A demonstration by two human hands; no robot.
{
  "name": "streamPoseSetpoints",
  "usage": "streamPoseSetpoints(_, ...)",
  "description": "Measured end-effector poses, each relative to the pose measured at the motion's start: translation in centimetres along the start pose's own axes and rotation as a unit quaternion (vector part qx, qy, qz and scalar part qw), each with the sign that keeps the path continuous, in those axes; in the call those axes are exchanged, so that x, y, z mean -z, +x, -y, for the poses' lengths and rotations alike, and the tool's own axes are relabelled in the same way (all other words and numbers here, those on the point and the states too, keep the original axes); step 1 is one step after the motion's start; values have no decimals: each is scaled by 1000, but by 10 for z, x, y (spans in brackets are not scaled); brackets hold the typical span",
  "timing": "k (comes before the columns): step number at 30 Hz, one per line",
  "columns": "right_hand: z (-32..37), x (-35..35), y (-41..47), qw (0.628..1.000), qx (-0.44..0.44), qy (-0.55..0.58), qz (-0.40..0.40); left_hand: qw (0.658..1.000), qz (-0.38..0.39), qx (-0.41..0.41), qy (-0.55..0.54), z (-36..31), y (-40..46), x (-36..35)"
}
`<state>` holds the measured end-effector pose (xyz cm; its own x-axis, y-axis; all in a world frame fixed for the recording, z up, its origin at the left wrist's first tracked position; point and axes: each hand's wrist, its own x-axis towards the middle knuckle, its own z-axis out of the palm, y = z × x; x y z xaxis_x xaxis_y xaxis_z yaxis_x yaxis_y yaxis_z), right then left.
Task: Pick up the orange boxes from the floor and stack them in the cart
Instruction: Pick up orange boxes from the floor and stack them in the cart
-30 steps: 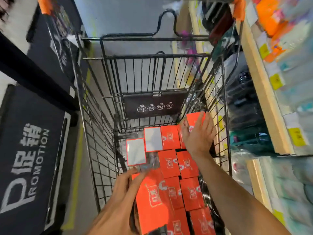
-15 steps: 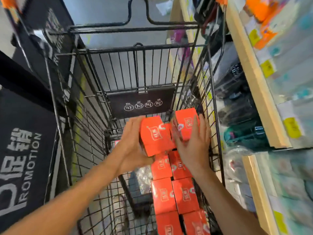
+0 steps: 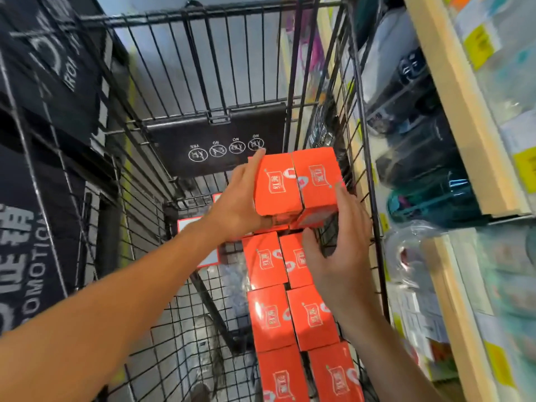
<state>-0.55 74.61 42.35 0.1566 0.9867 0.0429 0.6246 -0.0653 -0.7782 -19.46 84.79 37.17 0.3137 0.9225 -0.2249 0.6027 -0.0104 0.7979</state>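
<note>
Where half a second ago both hands steered separate cartons, the left hand (image 3: 235,204) now grips one glossy orange cardboard box (image 3: 277,184) flush beside its twin (image 3: 316,181); the right hand (image 3: 339,242), fingers spread, steadies that twin atop the row in the black wire cart (image 3: 203,62).

Cart placard (image 3: 216,140): upside-down "YES", "NO"; black banner (image 3: 32,256): "…OMOTION"
</note>
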Motion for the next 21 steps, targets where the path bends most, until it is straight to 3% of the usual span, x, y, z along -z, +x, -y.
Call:
streamPoseSetpoints(6,9,-1,-3,1000,0,-5,13,999,39,21,6,-4,-15,7)
streamPoseSetpoints(9,22,9,-1,996,-7,-25,86,999,36,28,11,-23,-43,34)
streamPoseSetpoints(16,104,74,12,977,8,-82,199,979,16,-32,201,-96,-133,149)
streamPoseSetpoints(21,170,125,12,974,70,-103,187,956,-22,-85,279,-163,-179,213)
